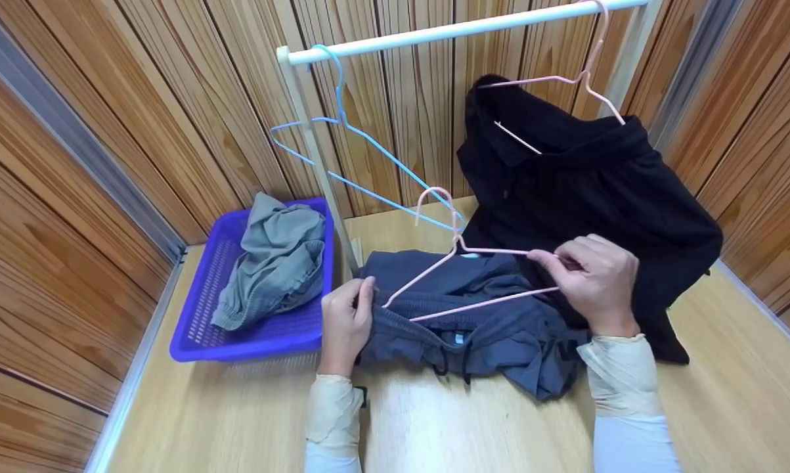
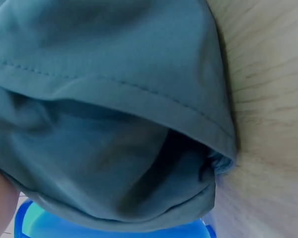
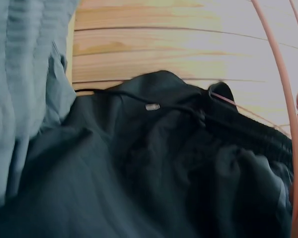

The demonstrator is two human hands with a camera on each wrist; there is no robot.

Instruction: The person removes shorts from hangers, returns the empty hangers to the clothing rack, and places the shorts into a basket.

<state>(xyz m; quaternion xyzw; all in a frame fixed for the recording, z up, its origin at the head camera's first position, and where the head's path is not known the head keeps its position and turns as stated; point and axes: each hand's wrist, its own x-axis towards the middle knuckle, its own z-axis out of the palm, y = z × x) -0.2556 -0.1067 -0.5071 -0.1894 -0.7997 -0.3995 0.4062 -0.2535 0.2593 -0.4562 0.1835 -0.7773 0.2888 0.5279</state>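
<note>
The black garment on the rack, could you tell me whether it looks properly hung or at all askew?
Askew. The black garment droops off its pink hanger, which sits tilted on the rail, and its lower part lies bunched on the table.

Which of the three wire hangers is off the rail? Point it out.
The pink hanger that the right hand holds over the blue-grey shorts. The blue hanger hangs empty on the rail; the other pink hanger carries the black shirt.

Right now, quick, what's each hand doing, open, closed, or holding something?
Left hand: closed, pinching the waistband of the dark grey shorts.
Right hand: closed, gripping the pink hanger by its end.
</note>
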